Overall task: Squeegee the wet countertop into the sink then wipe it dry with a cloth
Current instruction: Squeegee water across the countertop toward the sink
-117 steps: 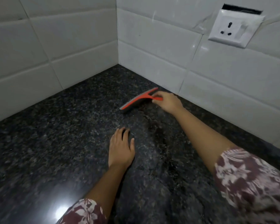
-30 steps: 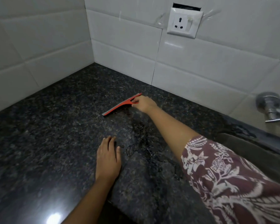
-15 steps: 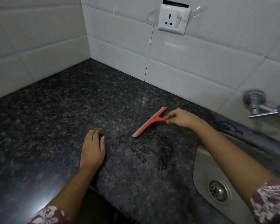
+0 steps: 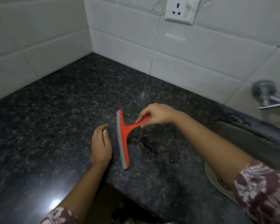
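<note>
The squeegee (image 4: 124,139) is pinched by its handle in the right hand (image 4: 155,116), beside the relaxed, empty left hand (image 4: 101,143), while water (image 4: 146,142) is seen undrained on the countertop (image 4: 63,110) short of the sink (image 4: 246,136), with wiping judged not yet begun.

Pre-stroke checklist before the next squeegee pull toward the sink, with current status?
1. Right hand grips the squeegee handle: ok.
2. Blade edge flat on the countertop: cannot tell.
3. Water lies between the blade and the sink: ok.
4. Left hand out of the pull path: ok, it rests on the side of the blade away from the sink.
5. Cloth ready for drying: not ok, none in view.
</note>
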